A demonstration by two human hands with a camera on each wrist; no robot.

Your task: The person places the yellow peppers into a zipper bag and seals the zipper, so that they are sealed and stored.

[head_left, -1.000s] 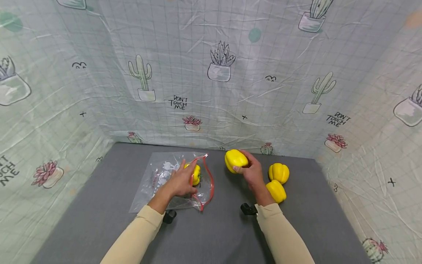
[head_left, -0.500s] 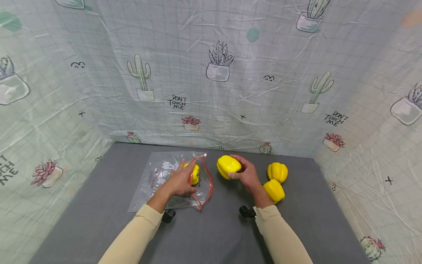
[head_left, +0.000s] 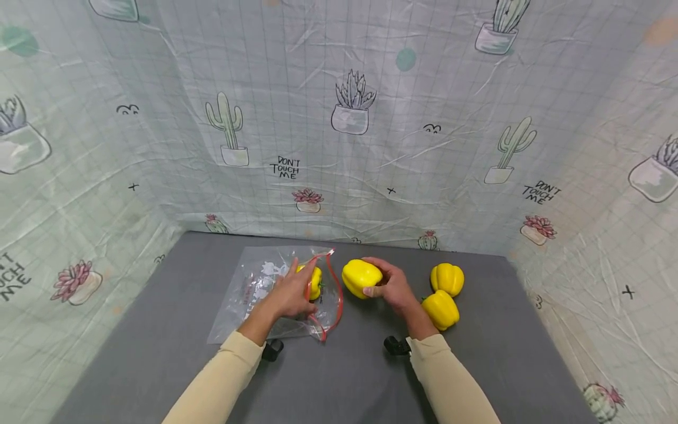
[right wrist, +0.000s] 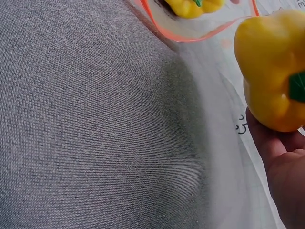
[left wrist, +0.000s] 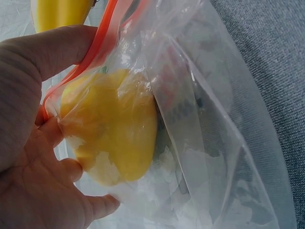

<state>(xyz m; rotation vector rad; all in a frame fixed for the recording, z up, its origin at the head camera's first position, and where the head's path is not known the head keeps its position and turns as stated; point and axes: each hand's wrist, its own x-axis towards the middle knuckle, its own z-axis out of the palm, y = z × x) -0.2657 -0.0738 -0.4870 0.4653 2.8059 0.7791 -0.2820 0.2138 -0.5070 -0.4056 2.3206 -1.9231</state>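
My left hand [head_left: 288, 294] grips the red-edged mouth of a clear zip bag [head_left: 233, 312], thumb and fingers spread along the raised rim. Inside lies a yellow bell pepper [head_left: 316, 284], partly hidden by the hand; through the plastic the left wrist view shows that bell pepper [left wrist: 114, 129]. My right hand [head_left: 394, 288] holds another yellow bell pepper [head_left: 361, 278] just to the right of the bag's mouth, thumb on the near side. Its green stem [right wrist: 298, 87] shows in the right wrist view. The held pepper is apart from the bag.
Two more yellow bell peppers, one farther back [head_left: 447, 279] and one nearer [head_left: 441, 309], sit on the grey table [head_left: 339, 383] to the right, close to my right forearm. A cactus-print curtain [head_left: 392, 159] walls the back and sides.
My right hand has brought its bell pepper left and nearer to me, toward the bag's mouth. The left hand and the bag stay put.
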